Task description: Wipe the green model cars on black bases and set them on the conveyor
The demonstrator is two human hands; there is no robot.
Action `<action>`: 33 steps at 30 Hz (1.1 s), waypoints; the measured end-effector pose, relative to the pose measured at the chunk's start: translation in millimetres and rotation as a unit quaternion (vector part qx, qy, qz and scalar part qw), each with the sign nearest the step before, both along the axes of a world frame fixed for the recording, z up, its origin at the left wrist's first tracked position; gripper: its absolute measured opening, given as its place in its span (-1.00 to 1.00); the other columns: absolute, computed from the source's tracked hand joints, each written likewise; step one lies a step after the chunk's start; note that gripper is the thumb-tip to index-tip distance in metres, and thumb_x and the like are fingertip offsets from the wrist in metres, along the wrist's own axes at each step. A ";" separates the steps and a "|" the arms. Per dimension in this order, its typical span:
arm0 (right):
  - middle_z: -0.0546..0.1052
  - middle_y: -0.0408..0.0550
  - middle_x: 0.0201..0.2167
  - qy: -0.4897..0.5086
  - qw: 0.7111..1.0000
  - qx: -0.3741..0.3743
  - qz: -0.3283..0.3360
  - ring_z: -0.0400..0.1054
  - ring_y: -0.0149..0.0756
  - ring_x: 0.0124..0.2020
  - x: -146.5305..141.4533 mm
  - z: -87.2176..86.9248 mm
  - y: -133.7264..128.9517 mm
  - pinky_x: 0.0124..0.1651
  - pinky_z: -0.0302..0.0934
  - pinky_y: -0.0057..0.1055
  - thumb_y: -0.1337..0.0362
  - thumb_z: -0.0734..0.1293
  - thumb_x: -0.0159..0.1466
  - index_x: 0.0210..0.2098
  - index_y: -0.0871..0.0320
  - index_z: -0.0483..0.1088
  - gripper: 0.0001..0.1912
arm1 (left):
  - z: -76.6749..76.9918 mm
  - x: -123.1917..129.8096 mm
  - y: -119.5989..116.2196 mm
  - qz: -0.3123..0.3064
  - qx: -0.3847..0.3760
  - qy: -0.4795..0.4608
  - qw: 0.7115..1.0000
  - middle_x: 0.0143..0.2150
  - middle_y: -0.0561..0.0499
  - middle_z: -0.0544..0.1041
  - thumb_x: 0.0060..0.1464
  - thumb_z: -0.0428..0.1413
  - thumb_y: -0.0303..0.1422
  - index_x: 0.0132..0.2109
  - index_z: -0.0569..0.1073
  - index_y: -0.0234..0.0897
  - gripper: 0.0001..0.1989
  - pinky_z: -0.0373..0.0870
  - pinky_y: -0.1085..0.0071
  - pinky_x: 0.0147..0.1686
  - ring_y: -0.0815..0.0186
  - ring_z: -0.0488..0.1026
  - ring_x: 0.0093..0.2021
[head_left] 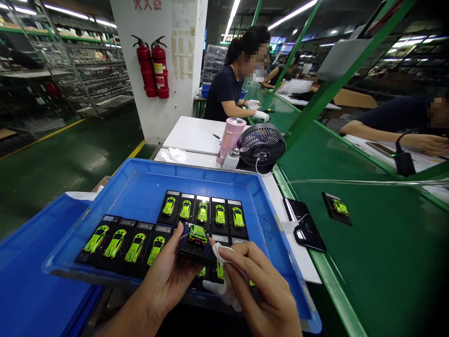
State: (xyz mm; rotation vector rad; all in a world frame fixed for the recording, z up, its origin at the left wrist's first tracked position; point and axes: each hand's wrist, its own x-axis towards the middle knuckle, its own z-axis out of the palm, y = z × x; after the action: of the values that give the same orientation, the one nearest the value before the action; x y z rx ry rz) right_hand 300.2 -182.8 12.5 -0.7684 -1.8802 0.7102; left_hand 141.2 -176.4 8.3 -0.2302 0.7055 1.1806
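Observation:
My left hand (171, 276) grips a toy car on a black display base (196, 239), tilted and raised over the blue tray (140, 171). The car is bright green, with its rear toward me. Between the fingers of my right hand (261, 285) is a white cloth (224, 285), close to the base's right edge. In the tray below, several more green toy cars (169, 206) lie in rows on black bases with silver labels. My hands hide part of the nearer row.
Right of the tray, a black phone (304, 224) lies by the green conveyor belt (379, 262), which carries another car on its base (336, 208). Beyond the tray stand a pink tumbler (231, 138) and a black fan (263, 145). A co-worker in white gloves (257, 110) sits farther back.

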 end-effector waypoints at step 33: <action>0.43 -0.19 -0.58 0.368 0.658 -0.656 0.024 0.26 -0.52 -0.61 -25.5 -22.2 -4.0 -0.58 0.14 -0.62 0.25 0.57 -0.05 -0.42 0.24 0.48 -0.72 | -2.7 -3.5 -10.0 0.030 0.208 0.214 0.954 -0.04 -0.04 0.55 0.16 0.09 -0.30 0.27 0.10 0.01 -0.43 0.41 0.17 0.00 0.19 0.51 -0.05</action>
State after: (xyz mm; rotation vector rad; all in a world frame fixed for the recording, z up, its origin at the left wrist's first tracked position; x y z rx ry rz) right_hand 274.7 -186.9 -9.7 -1.0028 -0.3769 2.0989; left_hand 137.6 -186.4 5.6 0.3711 0.8073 1.4253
